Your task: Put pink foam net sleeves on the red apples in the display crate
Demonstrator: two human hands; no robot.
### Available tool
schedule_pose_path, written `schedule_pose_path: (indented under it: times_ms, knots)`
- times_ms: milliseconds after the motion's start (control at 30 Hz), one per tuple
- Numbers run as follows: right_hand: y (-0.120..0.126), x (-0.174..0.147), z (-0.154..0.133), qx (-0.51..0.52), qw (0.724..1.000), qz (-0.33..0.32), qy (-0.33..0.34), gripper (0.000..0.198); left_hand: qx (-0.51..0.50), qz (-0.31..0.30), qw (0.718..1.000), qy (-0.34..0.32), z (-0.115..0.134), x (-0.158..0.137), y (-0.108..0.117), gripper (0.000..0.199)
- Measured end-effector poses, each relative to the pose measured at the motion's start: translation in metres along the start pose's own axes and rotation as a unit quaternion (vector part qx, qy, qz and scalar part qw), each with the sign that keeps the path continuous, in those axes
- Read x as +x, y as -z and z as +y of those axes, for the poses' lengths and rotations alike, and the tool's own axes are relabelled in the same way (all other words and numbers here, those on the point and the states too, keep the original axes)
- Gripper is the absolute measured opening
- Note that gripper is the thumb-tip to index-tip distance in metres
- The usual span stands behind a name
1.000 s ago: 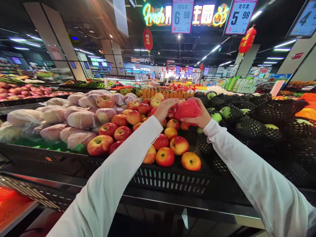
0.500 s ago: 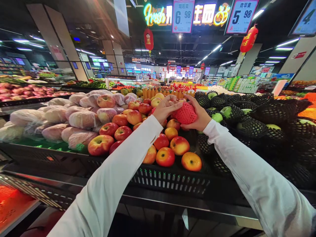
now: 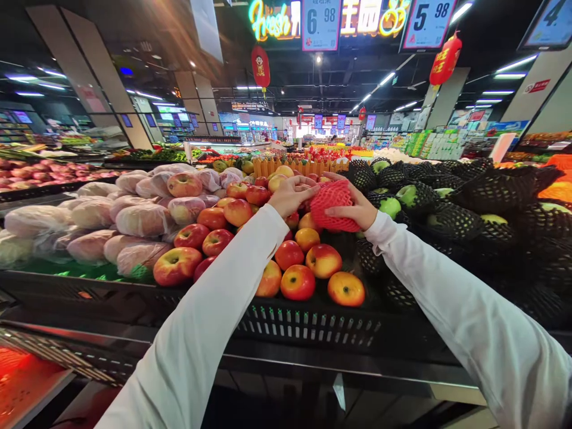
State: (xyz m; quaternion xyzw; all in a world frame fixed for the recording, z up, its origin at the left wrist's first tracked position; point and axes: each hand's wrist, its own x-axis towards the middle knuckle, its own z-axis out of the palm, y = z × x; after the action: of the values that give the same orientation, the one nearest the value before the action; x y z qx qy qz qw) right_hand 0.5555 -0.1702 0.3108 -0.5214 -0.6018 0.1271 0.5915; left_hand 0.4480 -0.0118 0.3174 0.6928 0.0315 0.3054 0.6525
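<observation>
Black display tray (image 3: pixel 313 326): spans the frame at mid-height; slotted front wall faces the viewer at lower centre.

Black foam nets (image 3: pixel 451 226): piled at the right of the frame, with green apples (image 3: pixel 389 206) showing through the openings.

Arms: both extend forward over the tray in white sleeves and converge near the centre. The left sleeve (image 3: pixel 201 316) rises diagonally from the bottom edge, left of centre; the right sleeve (image 3: pixel 451 304) rises from the lower right corner.

Wrapped fruit (image 3: pixel 145 214): heaped at centre left in clear film.

Loose apples (image 3: pixel 298 282): red and yellow, spread across the centre, below and left of the hands.

Neon sign (image 3: pixel 273 19): top centre; reads "Fresh", followed by Chinese characters partly covered.

Price signs: "6.98" (image 3: pixel 320 27) at top centre, "5.98" (image 3: pixel 428 24) to its right, "4." (image 3: pixel 549 24) in the upper right corner. Small print is illegible.

Right hand (image 3: pixel 361 210): curled around the red foam net, thumb laid across the front face.

Left hand (image 3: pixel 286 196): fingers and thumb point at the net's left edge; whether they pinch it cannot be determined.

Red foam net (image 3: pixel 333 196): centre of the frame, above the loose apples; contents hidden.

Lanterns: right lantern (image 3: pixel 444 61) reads "旺旺"; left lantern (image 3: pixel 260 67) carries characters too small to read.
</observation>
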Motion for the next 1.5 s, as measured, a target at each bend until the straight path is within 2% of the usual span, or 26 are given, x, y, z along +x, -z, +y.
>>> schedule_pose_path:
  times_ms: [67, 167, 300, 400, 467, 533, 667, 767, 833, 933, 1000, 1067, 1167, 1233, 1267, 1300, 1367, 1433, 1500]
  knots:
    - [-0.004, -0.002, -0.001, 0.075, 0.996, -0.026, -0.044, 0.073, 0.000, 0.019, 1.000, -0.004, -0.002, 0.001, -0.001, 0.045]
    - [-0.006, -0.005, -0.002, 0.152, 0.983, -0.046, -0.091, 0.070, 0.007, 0.033, 0.999, 0.000, -0.002, 0.001, -0.004, 0.042]
    - [-0.004, -0.003, 0.000, 0.179, 0.977, 0.010, -0.113, 0.063, 0.013, 0.040, 0.999, 0.011, 0.005, -0.006, -0.012, 0.042]
    - [0.001, -0.001, 0.000, 0.206, 0.968, 0.061, -0.132, 0.058, 0.008, -0.010, 1.000, -0.012, 0.011, -0.013, -0.018, 0.047]
    - [0.004, 0.000, 0.000, 0.216, 0.961, 0.071, -0.155, 0.059, -0.005, -0.055, 0.998, -0.034, 0.012, -0.016, -0.020, 0.044]
    - [0.006, 0.000, -0.001, 0.223, 0.958, 0.075, -0.166, 0.063, -0.021, -0.066, 0.997, -0.042, 0.011, -0.017, -0.022, 0.038]
    - [0.009, -0.001, 0.003, 0.217, 0.959, 0.088, -0.157, 0.064, -0.057, -0.029, 0.998, -0.021, 0.009, -0.013, -0.019, 0.027]
    - [0.011, -0.001, 0.009, 0.213, 0.962, 0.101, -0.138, 0.060, -0.063, -0.013, 0.998, -0.005, 0.007, -0.009, -0.017, 0.027]
    - [0.011, -0.001, 0.012, 0.216, 0.964, 0.098, -0.123, 0.060, -0.018, -0.023, 0.999, 0.019, 0.003, -0.006, -0.016, 0.034]
    - [0.007, 0.000, 0.010, 0.211, 0.968, 0.089, -0.100, 0.065, 0.113, -0.052, 0.992, 0.032, -0.003, -0.002, -0.013, 0.042]
    - [0.005, 0.001, 0.006, 0.197, 0.971, 0.100, -0.092, 0.067, 0.219, -0.069, 0.973, -0.003, -0.006, -0.001, -0.010, 0.043]
    - [0.005, 0.003, 0.003, 0.192, 0.966, 0.142, -0.097, 0.064, 0.321, -0.114, 0.939, -0.043, -0.006, -0.004, -0.007, 0.042]
    - [0.010, 0.005, 0.002, 0.209, 0.946, 0.221, -0.114, 0.057, 0.415, -0.282, 0.864, -0.034, 0.001, -0.016, -0.007, 0.043]
    - [0.014, 0.007, 0.002, 0.228, 0.933, 0.254, -0.113, 0.054, 0.443, -0.395, 0.805, -0.003, 0.007, -0.025, -0.011, 0.053]
    - [0.015, 0.007, 0.003, 0.237, 0.929, 0.263, -0.108, 0.053, 0.462, -0.427, 0.777, 0.005, 0.010, -0.030, -0.013, 0.060]
    - [0.016, 0.007, 0.003, 0.246, 0.925, 0.271, -0.102, 0.052, 0.484, -0.444, 0.754, 0.008, 0.011, -0.034, -0.016, 0.067]
    - [0.015, 0.008, 0.005, 0.259, 0.917, 0.290, -0.091, 0.051, 0.523, -0.446, 0.726, 0.001, 0.011, -0.038, -0.020, 0.073]
    - [0.013, 0.010, 0.006, 0.260, 0.910, 0.311, -0.083, 0.052, 0.537, -0.442, 0.718, -0.018, 0.006, -0.039, -0.023, 0.074]
    - [0.010, 0.011, 0.007, 0.251, 0.908, 0.326, -0.080, 0.053, 0.527, -0.443, 0.724, -0.038, 0.001, -0.037, -0.024, 0.071]
